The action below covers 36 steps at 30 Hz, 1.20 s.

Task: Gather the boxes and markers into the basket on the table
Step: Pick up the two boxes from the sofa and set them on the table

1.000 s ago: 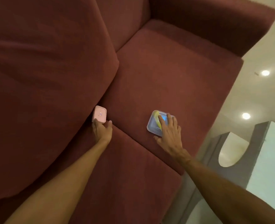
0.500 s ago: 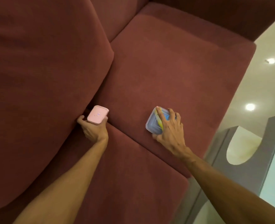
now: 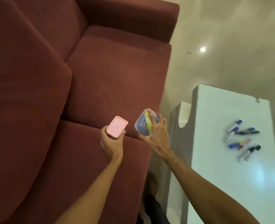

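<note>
My left hand (image 3: 111,143) grips a small pink box (image 3: 117,126) with a tiny sticker on its lid, held above the sofa seat. My right hand (image 3: 157,134) holds a clear bluish box (image 3: 142,125) with a yellow band, tilted on its side, lifted off the cushion near the sofa's front edge. Several markers (image 3: 242,139) with blue, black and red caps lie scattered on the white table (image 3: 230,175) at the right. No basket is in view.
The dark red sofa (image 3: 111,78) fills the left and middle, with a big back cushion (image 3: 23,102) and an armrest at the far end. A grey table leg with a curved cut-out (image 3: 184,117) stands between sofa and tabletop. Beige floor lies beyond.
Both hands have lifted their boxes off the sofa and drawn them back toward the seat's front edge. The view has swung right, bringing the white table and markers into sight.
</note>
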Tool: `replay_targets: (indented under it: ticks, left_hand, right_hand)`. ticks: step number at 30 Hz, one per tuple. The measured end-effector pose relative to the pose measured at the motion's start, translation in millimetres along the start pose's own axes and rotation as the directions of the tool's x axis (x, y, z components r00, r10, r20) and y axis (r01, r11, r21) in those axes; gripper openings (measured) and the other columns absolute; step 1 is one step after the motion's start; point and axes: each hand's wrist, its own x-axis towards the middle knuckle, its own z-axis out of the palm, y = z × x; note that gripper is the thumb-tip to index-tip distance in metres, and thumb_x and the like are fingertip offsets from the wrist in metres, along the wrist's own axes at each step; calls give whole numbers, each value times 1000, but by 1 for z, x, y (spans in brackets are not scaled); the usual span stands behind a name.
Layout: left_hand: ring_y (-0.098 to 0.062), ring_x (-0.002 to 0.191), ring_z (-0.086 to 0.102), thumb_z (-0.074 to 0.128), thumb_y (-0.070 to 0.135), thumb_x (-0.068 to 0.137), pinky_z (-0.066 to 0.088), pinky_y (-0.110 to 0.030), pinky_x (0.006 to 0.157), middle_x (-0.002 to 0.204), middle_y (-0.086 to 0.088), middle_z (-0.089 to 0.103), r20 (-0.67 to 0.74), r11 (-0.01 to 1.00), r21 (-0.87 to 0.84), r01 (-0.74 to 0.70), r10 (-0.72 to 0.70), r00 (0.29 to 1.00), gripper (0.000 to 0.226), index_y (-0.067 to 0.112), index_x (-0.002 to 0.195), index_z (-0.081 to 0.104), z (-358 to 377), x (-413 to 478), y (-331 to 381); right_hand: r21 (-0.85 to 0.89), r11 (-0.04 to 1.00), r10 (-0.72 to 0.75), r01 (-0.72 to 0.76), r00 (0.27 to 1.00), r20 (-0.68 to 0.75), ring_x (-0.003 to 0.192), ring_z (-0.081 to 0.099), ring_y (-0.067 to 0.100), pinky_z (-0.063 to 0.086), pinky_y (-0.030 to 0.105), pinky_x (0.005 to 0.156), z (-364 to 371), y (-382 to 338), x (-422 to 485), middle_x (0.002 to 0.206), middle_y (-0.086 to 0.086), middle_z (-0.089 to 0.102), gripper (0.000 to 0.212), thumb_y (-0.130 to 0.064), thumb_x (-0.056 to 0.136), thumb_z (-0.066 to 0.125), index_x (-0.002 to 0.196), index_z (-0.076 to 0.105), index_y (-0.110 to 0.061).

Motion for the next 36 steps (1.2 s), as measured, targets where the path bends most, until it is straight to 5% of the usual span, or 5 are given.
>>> replay_targets:
  ticks: [6,12,19,31,36]
  left_hand:
    - [-22,88,64,94,19,55,42,-18,74,99,-3,67,235,1000,1,-30,28,972,64,12,106,55,23,-101,34]
    - [-20,89,58,94,19,58,37,-2,66,102,-7,64,503,994,65,-85,41,863,66,7,109,53,71,-225,36]
    - [-19,88,58,93,23,62,42,-10,56,105,-2,57,718,984,148,-95,-41,694,71,12,114,46,144,-357,0]
    - [-26,104,47,91,47,56,54,-48,84,102,4,47,835,871,221,-439,64,547,77,25,107,38,280,-445,-86]
    - [-25,103,44,91,45,59,55,-45,78,106,-4,53,813,883,200,-424,92,575,74,18,107,41,327,-452,-80]
  right_hand:
    - [382,887,294,-258,955,-39,126,54,16,51,35,102,-54,78,-90,145,-8,47,97,-63,66,79,147,30,-39]
    - [828,380,663,-412,746,66,98,63,14,55,18,66,-98,181,-193,125,6,56,52,-27,85,68,131,44,-27]
    - [944,-189,848,-269,440,296,100,69,41,57,59,80,-98,321,-284,116,15,72,48,-32,77,68,123,63,-18]
    - [969,-210,968,-134,112,225,87,61,21,48,30,60,-50,483,-331,106,6,63,28,-30,92,68,108,54,-12]
    - [977,-190,979,-98,59,197,97,69,29,62,45,75,-45,506,-309,107,11,71,33,-28,84,77,104,64,-6]
